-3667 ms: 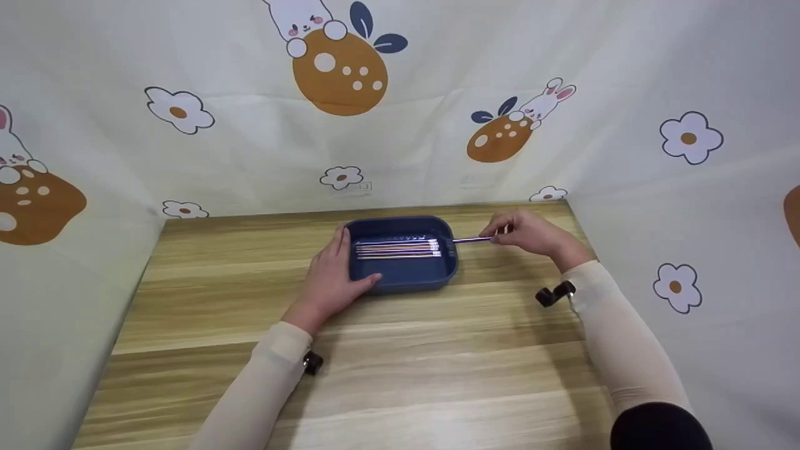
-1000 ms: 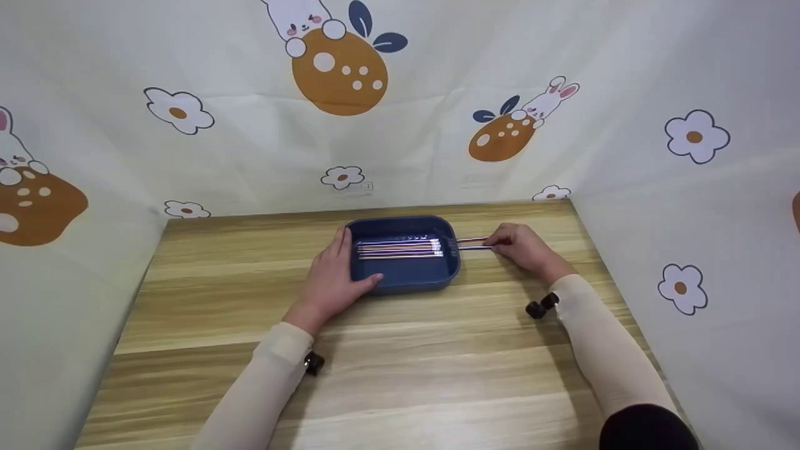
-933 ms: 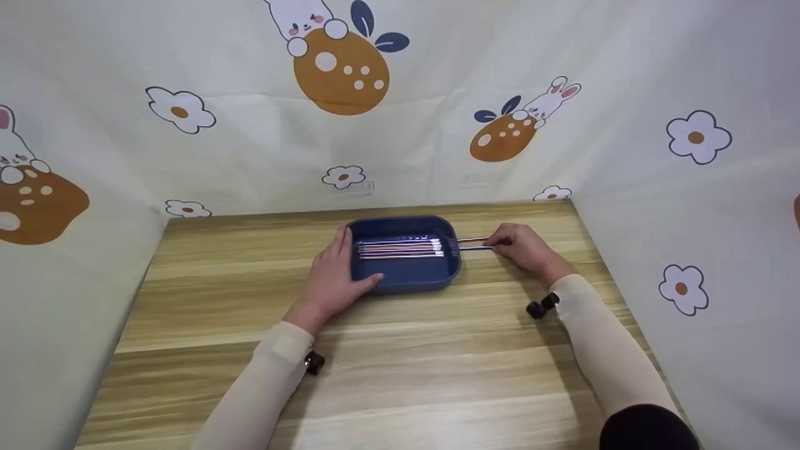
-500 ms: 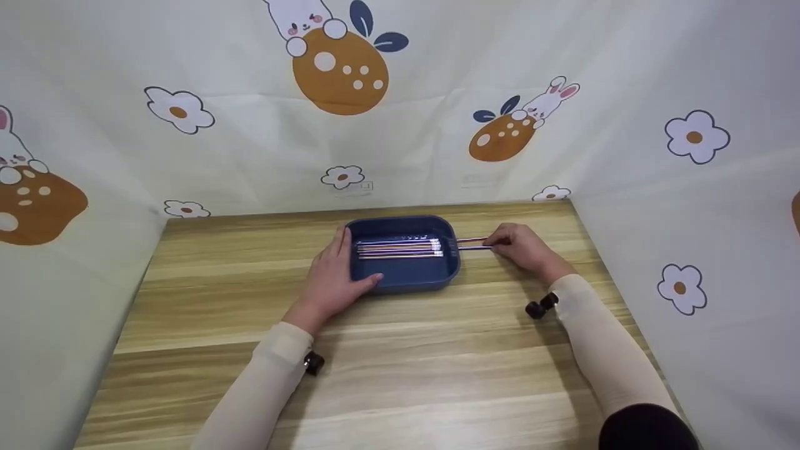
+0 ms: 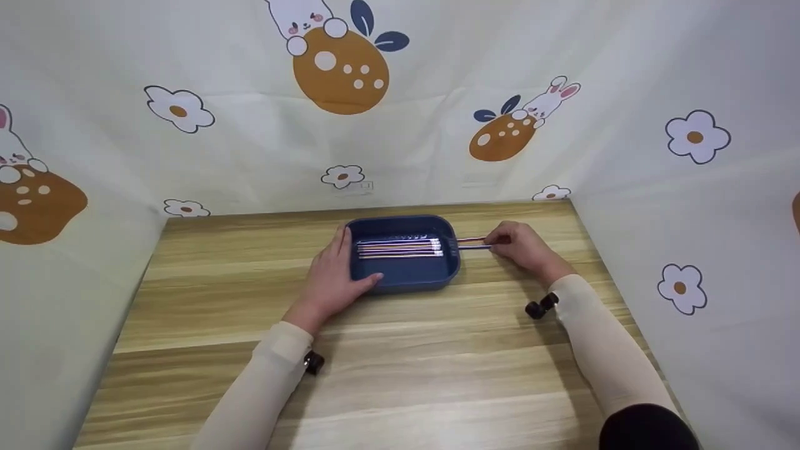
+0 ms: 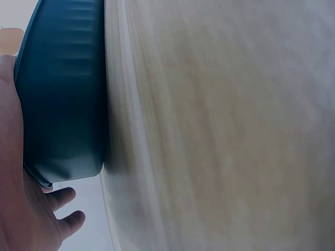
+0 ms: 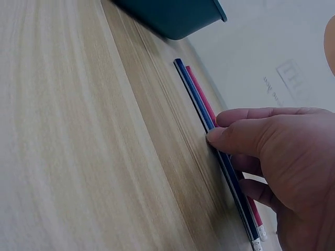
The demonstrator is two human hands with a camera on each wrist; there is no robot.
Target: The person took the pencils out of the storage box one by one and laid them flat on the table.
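Note:
A dark blue plastic basin (image 5: 406, 285) stands on the table with several striped pencils (image 5: 400, 249) lying side by side in it, white eraser ends to the right. My left hand (image 5: 329, 275) grips its left end, the thumb over the front rim and the fingers along the outer left wall. Right of the basin, two pencils lie almost parallel on the wood: a blue pencil (image 7: 193, 94) and a red pencil (image 7: 203, 97). My right hand (image 5: 524, 249) pinches them from above, thumb on the blue one and forefinger beyond the red one; the hand covers their middle.
The wood-grain table (image 5: 400, 350) runs back to a cream curtain (image 5: 425, 137) printed with rabbits, oranges and flowers, which also hangs at both sides. Small black cameras (image 5: 541, 306) sit on both wrists.
3.7 seconds ago one pencil end showed from my right hand; now two show. That hand has come slightly nearer the front since. Over the last second both hands barely move.

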